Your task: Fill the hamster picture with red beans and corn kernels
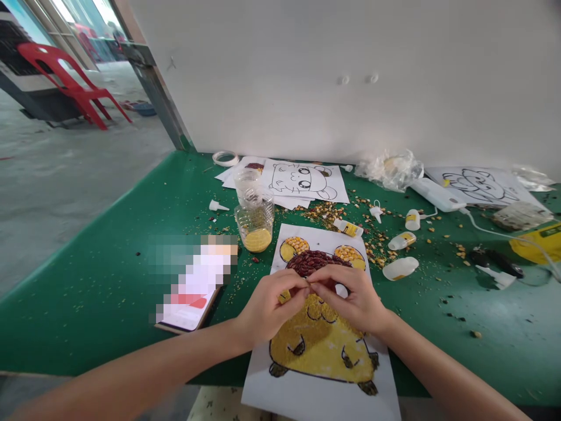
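Paper bearing an animal picture (322, 333) lies directly beneath both hands on the green table (109, 275), its body coated in yellow grains, with dark red beans (318, 261) just beyond the fingertips and corn kernels (349, 252) in the ears. Left hand (276, 298) and right hand (353, 295) meet over the face, thumb and index finger of each drawn together (whether anything sits between the tips, I cannot tell). Left of the left hand lies a lit phone (193, 286); beyond it stands a clear plastic cup (256, 216) with yellow contents. Small white bottles (401, 269) lie beyond the right hand and to its right; farther off, ahead of both hands, rests a line drawing (302, 181).
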The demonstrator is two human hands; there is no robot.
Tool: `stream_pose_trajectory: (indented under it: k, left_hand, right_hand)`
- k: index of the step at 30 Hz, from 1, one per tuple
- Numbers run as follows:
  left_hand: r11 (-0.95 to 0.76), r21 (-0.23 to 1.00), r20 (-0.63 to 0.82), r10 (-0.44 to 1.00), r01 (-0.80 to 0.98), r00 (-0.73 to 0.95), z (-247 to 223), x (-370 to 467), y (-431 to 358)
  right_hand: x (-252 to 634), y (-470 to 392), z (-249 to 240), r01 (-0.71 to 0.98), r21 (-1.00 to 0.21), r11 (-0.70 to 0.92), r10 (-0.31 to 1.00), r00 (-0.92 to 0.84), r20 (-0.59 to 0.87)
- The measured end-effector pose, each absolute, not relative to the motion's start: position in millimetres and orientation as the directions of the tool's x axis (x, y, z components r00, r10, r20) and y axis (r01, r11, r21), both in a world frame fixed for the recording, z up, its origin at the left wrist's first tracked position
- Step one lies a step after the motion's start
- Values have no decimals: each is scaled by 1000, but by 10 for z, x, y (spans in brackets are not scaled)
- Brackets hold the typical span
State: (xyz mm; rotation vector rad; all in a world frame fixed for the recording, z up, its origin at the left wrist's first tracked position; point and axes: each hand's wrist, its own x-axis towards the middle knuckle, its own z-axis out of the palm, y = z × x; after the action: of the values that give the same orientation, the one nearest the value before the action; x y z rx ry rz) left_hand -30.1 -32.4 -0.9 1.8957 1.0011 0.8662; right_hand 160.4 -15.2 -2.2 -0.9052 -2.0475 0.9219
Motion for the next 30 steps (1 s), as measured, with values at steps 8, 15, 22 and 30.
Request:
stream_pose_trajectory:
  k: [8,15,22,30]
  left_hand:
    - [-368,864,196,874,344,444,-15,-286,-332]
    - [-361,859,174,873,363,456,-11,-284,-318]
    - [-374,859,194,869,349,455,-17,-301,-312]
    - [-398,853,226,865,339,447,-34,-315,-306]
  right_hand:
    - [1574,-162,-22,392,-655,646,738,-543,401]
    - [1543,-156,-43,477,-606,637,761,-519,390]
    - [1561,-142,-2,490,-630,603,790,-477,385]
    - [1595,-142,8,466,-681,565,815,-442,374]
